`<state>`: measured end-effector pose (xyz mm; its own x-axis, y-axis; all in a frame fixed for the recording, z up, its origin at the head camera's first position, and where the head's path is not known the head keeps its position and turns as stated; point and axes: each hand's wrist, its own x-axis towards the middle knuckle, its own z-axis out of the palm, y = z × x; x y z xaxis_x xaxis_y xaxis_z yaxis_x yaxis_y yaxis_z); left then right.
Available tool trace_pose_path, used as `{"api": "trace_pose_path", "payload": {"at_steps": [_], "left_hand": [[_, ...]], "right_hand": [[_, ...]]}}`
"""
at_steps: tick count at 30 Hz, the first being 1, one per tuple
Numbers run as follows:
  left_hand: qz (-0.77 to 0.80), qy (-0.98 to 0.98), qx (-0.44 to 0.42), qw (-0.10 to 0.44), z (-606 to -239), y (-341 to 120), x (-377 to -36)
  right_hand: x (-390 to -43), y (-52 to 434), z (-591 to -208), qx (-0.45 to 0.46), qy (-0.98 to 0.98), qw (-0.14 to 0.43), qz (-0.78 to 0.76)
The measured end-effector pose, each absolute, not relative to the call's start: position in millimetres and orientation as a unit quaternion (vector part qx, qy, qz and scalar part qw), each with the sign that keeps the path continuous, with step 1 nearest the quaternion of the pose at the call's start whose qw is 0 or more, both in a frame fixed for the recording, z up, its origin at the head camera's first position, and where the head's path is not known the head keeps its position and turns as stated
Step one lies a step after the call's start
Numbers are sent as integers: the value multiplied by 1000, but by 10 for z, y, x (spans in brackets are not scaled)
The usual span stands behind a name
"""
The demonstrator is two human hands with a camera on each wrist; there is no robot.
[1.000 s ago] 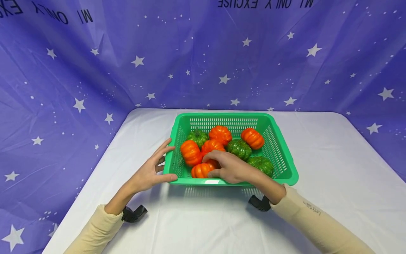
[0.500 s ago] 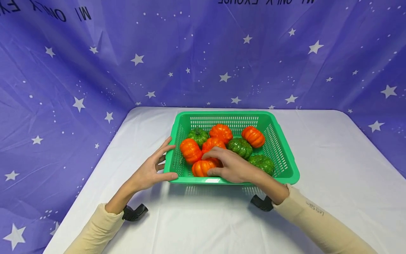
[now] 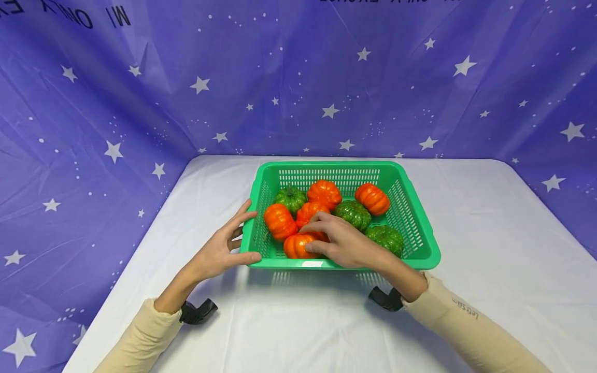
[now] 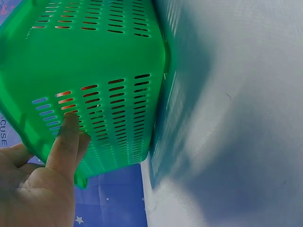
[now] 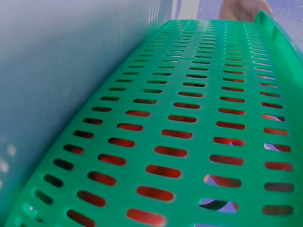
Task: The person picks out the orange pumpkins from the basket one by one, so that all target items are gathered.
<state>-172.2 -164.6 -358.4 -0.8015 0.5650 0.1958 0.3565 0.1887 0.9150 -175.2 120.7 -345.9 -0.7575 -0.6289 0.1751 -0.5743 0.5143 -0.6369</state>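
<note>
Left hand [image 3: 218, 252] spread against left rim of green perforated plastic basket [image 3: 280, 263]; right hand [image 3: 344, 243], fingers curved, apparently pinching nearest glossy orange ribbed pumpkin [image 3: 296, 247]

On the table [image 3: 489, 233] stands the basket [image 3: 280, 263], its left rim touching the left grip [image 3: 219, 254]. Over the front rim, inside, lies the right grip [image 3: 342, 242], its fingers at the front pumpkin [image 3: 296, 246]. Left of the right grip: the left pumpkin [image 3: 280, 221], with the back-left pumpkin [image 3: 290, 199] behind. Beyond the right grip's fingers: the middle pumpkin [image 3: 310, 212], then the rear pumpkin [image 3: 324, 194]. Behind and right of this grip: the inner pumpkin [image 3: 353, 215], then the far-right pumpkin [image 3: 372, 199]. Right of it: the front-right pumpkin [image 3: 386, 239].
</note>
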Motion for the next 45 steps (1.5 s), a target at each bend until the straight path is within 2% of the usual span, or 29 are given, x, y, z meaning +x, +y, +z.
{"api": "trace_pose_path", "payload": {"at_steps": [6, 22, 30, 37, 45], "left_hand": [[564, 764, 299, 93, -3590, -1653, -1702], [563, 764, 299, 93, -3604, -1656, -1712], [559, 767, 301, 89, -3604, -1658, -1711], [561, 767, 297, 92, -3592, -1650, -1709], [567, 759, 306, 92, -3668, -1674, -1759]], "right_hand": [[-1738, 1202, -3446, -336, 867, 26, -368], [-1731, 1355, -3393, -276, 860, 38, -428], [-1581, 1376, -3056, -271, 852, 71, -442], [-1730, 1485, -3303, -277, 833, 96, -469], [-1757, 1537, -3334, -273, 829, 78, -481]]}}
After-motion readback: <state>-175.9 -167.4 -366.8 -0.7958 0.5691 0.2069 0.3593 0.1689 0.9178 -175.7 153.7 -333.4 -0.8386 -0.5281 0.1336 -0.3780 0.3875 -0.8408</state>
